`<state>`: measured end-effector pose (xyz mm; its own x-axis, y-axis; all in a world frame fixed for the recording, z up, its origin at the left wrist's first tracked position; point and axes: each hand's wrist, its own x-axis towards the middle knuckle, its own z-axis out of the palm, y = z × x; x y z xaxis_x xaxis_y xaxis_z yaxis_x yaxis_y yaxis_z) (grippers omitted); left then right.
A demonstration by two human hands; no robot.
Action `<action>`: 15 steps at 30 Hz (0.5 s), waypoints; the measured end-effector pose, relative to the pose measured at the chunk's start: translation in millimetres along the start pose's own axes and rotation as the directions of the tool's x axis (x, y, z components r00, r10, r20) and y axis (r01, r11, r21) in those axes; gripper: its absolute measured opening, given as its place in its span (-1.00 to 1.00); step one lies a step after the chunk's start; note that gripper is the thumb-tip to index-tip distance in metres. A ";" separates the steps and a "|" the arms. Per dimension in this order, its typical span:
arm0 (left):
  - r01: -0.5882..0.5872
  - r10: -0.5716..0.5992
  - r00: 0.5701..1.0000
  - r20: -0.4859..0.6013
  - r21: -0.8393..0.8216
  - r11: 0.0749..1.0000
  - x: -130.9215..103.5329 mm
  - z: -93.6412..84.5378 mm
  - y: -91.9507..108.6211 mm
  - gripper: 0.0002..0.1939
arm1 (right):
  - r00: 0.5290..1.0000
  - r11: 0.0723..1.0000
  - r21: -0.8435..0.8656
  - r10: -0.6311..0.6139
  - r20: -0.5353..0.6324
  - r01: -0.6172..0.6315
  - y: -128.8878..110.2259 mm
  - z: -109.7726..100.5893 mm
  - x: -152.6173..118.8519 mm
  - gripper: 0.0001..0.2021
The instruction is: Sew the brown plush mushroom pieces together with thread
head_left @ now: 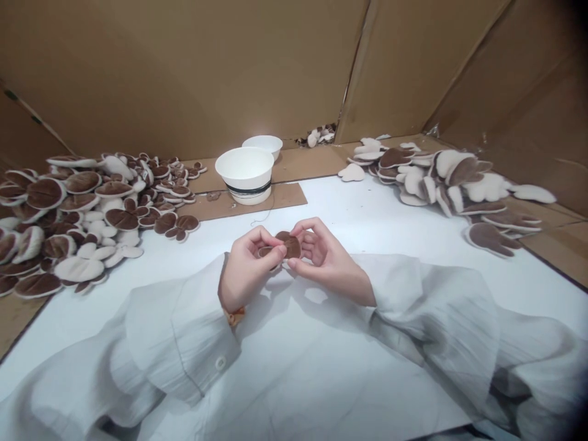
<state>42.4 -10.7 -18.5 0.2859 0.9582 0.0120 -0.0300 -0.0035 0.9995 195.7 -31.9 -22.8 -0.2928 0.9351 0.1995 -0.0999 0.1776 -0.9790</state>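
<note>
Between my two hands, above the white tabletop (349, 367), is a small brown plush piece (291, 246) with rounded lobes and a pale edge. My left hand (252, 263) pinches its left part between thumb and forefinger. On the other side, the thumb and fingers of my right hand (324, 260) close on its right edge. My fingers cover parts of the piece. Whether a needle or thread is in my fingers, I cannot tell.
A heap of brown-and-cream plush pieces (82, 190) lies at the left, another heap (436, 171) at the right. A white paper bowl (245, 168) with a black band stands ahead on cardboard, a second bowl (271, 144) behind it. Cardboard walls (184, 73) enclose the table.
</note>
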 end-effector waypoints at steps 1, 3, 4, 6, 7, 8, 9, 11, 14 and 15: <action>-0.041 0.042 0.999 -0.018 0.060 0.997 -1.0 -0.2 0.5 -0.86 | 1.000 0.999 0.021 0.024 0.009 -0.025 0.0 -0.2 -0.2 -0.64; -0.076 0.079 0.997 -0.016 0.132 0.988 -2.5 -0.9 1.1 -0.87 | 0.998 0.996 0.062 0.062 0.021 -0.063 -0.3 -0.7 -0.3 -0.62; -0.073 0.074 0.997 0.000 0.130 0.989 -2.9 -1.2 1.1 -0.87 | 0.997 0.994 0.078 0.072 0.024 -0.073 -0.8 -0.8 -0.3 -0.63; -0.049 0.046 0.998 0.046 0.062 0.997 -2.7 -2.0 0.5 -0.87 | 0.997 0.993 0.092 0.077 0.029 -0.079 -2.3 -0.8 -0.2 -0.64; -0.028 0.027 0.997 0.073 0.010 1.000 -2.2 -2.4 0.2 -0.86 | 0.996 0.992 0.092 0.078 0.033 -0.081 -3.3 -0.7 -0.1 -0.64; -0.002 0.006 0.995 0.102 -0.043 0.999 -1.6 -2.6 -0.1 -0.85 | 0.996 0.992 0.092 0.078 0.037 -0.081 -4.3 -0.4 -0.1 -0.62; 0.030 -0.017 0.991 0.131 -0.092 0.995 -0.9 -2.9 -0.3 -0.84 | 0.996 0.993 0.092 0.075 0.039 -0.079 -5.1 -0.1 -0.1 -0.60; 0.097 -0.068 0.982 0.178 -0.162 0.982 0.2 -3.0 -0.4 -0.82 | 0.997 0.994 0.087 0.068 0.035 -0.071 -6.0 0.6 -0.1 -0.58; 0.094 -0.069 0.985 0.155 -0.161 0.982 0.4 -2.6 -0.4 -0.81 | 0.996 0.993 0.073 0.088 -0.002 -0.088 -4.8 1.6 0.1 -0.54; 0.062 -0.046 0.991 0.124 -0.135 0.989 0.0 -2.3 -0.5 -0.81 | 0.993 0.991 0.071 0.114 -0.023 -0.112 -3.8 1.8 0.3 -0.53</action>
<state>40.2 -10.1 -19.0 0.4033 0.9146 -0.0304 -0.1416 0.0952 0.9853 194.3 -32.9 -18.9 -0.2803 0.9561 0.0853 -0.1338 0.0491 -0.9898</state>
